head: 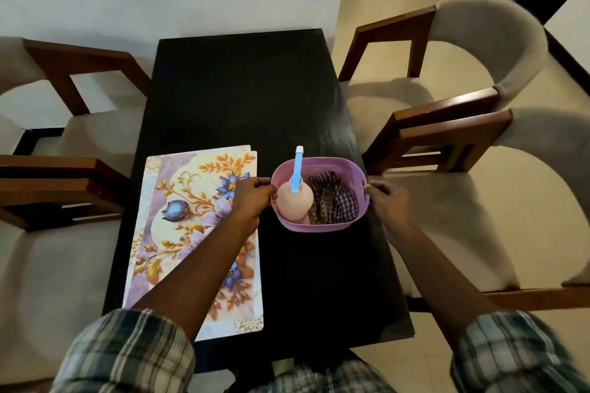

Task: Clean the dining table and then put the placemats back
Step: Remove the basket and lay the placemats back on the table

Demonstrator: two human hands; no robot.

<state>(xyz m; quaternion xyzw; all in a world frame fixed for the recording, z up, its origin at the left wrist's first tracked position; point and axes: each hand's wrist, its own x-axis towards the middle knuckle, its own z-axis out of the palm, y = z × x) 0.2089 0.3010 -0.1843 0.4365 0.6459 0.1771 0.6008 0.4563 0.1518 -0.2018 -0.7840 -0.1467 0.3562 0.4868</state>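
Right, starting along the left edge of the dark rectangular dining table (242, 89): the stacked floral placemats (191, 217), cream and lilac with orange leaves and blue flowers, lie flat from the near-left corner up towards the middle. Their edges are nearly squared, with a second mat peeping out at the far end. Piled to one side like that, they leave the far half of the top bare, ready for wiping, I'd say. Over them reaches the left hand (252, 198), fingers curled round the left rim of the lilac perforated plastic basket (322, 226). Inside, on the left, a peach round-bodied spray bottle (295, 201) with a blue-and-white nozzle stands upright. Beside it on the right, a brown-and-purple checked cloth (335, 201) lies crumpled. The right hand (388, 201) clasps the opposite rim, close to the table's right edge. One hand each side keeps the basket level, so the bottle doesn't topple. Whether it rests on the top or is just lifted, I can't tell. The table itself looks matt black, with no obvious spills showing from here.
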